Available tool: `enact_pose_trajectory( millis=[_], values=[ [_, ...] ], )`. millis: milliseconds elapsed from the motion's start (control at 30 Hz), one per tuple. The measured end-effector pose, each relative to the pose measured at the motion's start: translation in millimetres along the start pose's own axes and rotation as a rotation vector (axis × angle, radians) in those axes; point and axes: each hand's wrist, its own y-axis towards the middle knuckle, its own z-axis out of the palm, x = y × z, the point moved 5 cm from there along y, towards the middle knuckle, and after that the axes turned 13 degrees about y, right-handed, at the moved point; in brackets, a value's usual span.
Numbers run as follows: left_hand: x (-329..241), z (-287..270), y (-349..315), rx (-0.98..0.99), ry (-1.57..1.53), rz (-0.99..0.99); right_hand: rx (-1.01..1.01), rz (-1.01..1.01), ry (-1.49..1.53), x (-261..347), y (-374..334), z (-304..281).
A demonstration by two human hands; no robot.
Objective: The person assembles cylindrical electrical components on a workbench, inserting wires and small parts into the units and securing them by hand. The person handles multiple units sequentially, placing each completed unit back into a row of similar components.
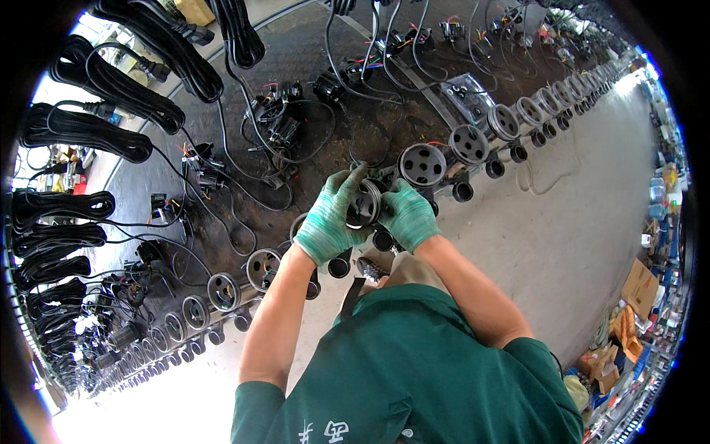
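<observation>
Both my hands wear green and white knit gloves and meet at the table's near edge. My left hand point(333, 217) wraps round the left side of a round black plastic housing point(363, 204). From the other side, my right hand point(408, 214) grips the same housing with bent fingers. The housing's open round end faces up toward me; its inside is dark and hard to make out. Just right of my hands stands another round housing point(422, 164) with several holes in its inner face.
A long row of similar housings point(223, 291) runs along the edge of the dark table point(370, 133). Small motors with wires point(282, 129) lie on it. Coiled black power cords point(89, 133) hang at the left. Cardboard boxes point(640, 288) sit far right on the floor.
</observation>
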Motion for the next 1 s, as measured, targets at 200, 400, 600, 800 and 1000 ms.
enact_pose_trajectory(
  millis=[200, 400, 600, 800, 1000],
  values=[
    [-1.2, -3.5, 0.1, 0.014, -0.017, -0.051, -0.188, -0.058, 0.204, 4.1, -3.6, -14.7],
    [-3.5, -6.1, 1.2, 0.007, -0.043, -0.066, -0.198, -0.089, 0.276, -3.5, -14.7, -21.6],
    [-4.4, -5.9, 1.5, 0.012, -0.051, -0.064, -0.143, -0.185, 0.204, 6.2, -26.3, -32.1],
    [-5.1, -3.3, 0.2, 0.02, -0.015, 0.0, -0.128, -0.15, 0.305, -0.6, -20.7, -25.6],
    [-15.4, -5.4, 9.2, 0.071, 0.066, 0.035, -0.04, 0.124, 0.53, -25.6, -18.1, -10.8]
  ],
)
